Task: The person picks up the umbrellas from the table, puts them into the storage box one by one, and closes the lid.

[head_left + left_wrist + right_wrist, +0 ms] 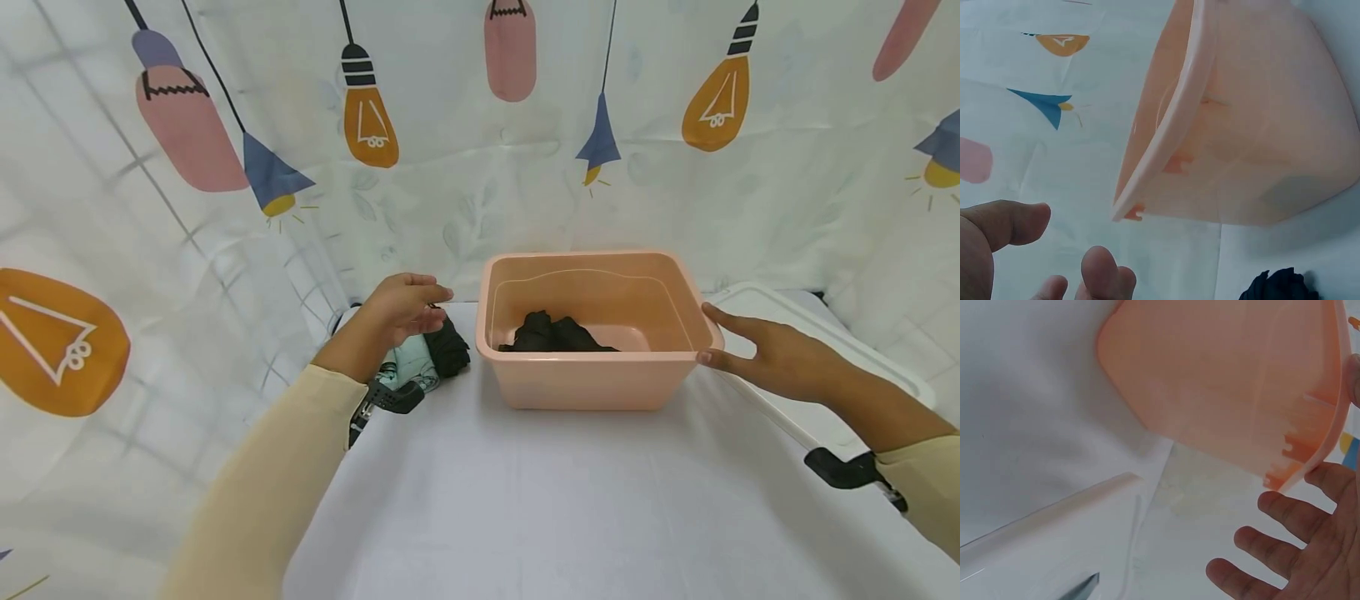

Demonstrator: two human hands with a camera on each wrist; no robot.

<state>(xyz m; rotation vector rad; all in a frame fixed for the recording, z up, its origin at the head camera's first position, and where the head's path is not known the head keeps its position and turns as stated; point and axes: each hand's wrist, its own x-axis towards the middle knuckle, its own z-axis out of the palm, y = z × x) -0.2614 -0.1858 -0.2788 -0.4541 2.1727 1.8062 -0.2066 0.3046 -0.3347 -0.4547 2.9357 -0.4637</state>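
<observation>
A peach plastic bin [585, 383] stands on the white table, with dark bunched cloth [555, 333] lying inside at its left front. My right hand [787, 358] touches the bin's right rim with thumb and a finger; in the right wrist view its other fingers [1269, 550] are spread out, off the plastic. Left of the bin, my left hand [397, 312] hovers over a group of folded cloths, its fingers relaxed and holding nothing. Among those are a pale green cloth [415, 362] and a black rolled cloth [448, 348], partly hidden by hand and wrist.
A white lid-like panel [862, 358] lies on the table right of the bin, partly under my right arm. Behind the table hangs a pale curtain [465, 183] printed with lamps and bulbs. White tabletop [555, 500] extends in front of the bin.
</observation>
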